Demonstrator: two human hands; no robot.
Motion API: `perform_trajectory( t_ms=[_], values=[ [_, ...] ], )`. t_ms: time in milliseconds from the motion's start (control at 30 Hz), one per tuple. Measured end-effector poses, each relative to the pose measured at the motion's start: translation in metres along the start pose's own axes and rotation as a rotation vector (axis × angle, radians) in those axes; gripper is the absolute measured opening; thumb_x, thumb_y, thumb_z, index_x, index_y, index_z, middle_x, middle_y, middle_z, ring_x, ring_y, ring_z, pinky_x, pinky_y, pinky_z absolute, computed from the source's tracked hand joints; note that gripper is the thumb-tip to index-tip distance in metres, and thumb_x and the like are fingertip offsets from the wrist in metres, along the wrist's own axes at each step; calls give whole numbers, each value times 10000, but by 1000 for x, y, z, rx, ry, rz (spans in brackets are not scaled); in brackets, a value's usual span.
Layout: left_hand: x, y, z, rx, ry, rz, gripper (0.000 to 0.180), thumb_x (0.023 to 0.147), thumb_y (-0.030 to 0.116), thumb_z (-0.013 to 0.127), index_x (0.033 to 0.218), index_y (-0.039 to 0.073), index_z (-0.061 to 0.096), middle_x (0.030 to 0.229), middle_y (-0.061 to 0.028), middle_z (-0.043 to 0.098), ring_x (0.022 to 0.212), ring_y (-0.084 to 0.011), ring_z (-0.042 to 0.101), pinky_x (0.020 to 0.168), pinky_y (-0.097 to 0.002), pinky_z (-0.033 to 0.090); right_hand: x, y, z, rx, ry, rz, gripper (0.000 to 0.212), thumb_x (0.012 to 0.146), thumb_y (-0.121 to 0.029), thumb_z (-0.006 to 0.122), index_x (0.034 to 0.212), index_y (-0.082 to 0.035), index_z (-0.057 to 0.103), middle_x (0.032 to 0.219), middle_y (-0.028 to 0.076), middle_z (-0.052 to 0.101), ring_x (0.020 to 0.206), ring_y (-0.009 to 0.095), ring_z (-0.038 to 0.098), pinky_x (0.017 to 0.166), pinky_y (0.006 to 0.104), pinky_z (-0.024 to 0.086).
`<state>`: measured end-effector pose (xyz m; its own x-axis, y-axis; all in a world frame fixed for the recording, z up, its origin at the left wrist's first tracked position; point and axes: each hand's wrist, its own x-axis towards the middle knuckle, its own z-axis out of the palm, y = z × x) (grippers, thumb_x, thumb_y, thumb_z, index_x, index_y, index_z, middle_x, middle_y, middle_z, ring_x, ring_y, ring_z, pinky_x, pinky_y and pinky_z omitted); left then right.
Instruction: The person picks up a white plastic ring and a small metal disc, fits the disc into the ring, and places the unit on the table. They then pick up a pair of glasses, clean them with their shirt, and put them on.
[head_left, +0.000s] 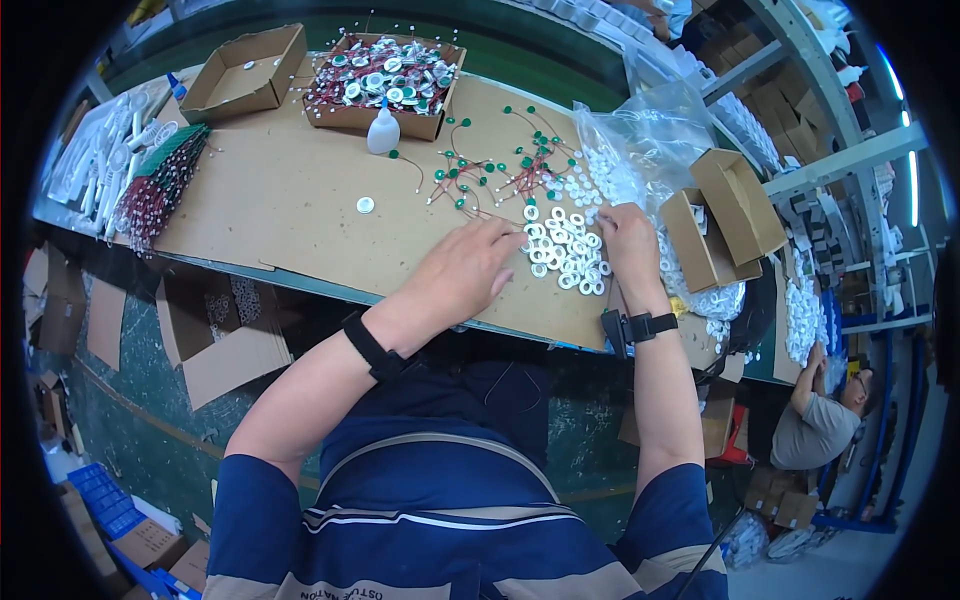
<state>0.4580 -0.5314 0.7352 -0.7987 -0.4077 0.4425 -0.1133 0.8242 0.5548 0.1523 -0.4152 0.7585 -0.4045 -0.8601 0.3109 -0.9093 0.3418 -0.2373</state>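
My left hand (462, 268) is at the left edge of a pile of white plastic rings (565, 250), thumb apart from its fingers, with no held thing showing. At the right edge of that pile my right hand (630, 243) has its fingers curled in; what they pinch, if anything, is hidden. Small translucent white caps (578, 187) lie just beyond the rings. Farther back are green discs with thin red wires (540, 155), spread loosely over the cardboard-covered table (300, 200). One white round piece (365, 205) lies alone to the left.
A white squeeze bottle (383, 132) stands before a box heaped with wired discs (385, 80). An open carton (245, 75) is at back left, near a wire bundle (160, 185) and white plastic parts (110, 150). Right are a clear bag (650, 130) and small cartons (735, 210). Another person (820, 425) works far right.
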Motion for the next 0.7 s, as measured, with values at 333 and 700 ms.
perform_trajectory(
  t_ms=[333,700],
  values=[
    [-2,2,4,88,-65,36,384,969,149,841,1342,92,768,1196,-103,672,1141,-326,678,1007,-452,570,-30,-53,-29,236,100,-20,230,959,-83,863,1172,-3,835,1114,179,825,979,323,808,873,413,637],
    [-41,-9,-26,-40,-25,7,178,923,136,876,1078,80,807,1079,-80,691,1043,-311,677,930,-449,581,-95,-103,7,499,-162,-349,308,893,-25,906,1194,-37,840,1140,112,830,1024,295,776,884,389,627]
  ],
)
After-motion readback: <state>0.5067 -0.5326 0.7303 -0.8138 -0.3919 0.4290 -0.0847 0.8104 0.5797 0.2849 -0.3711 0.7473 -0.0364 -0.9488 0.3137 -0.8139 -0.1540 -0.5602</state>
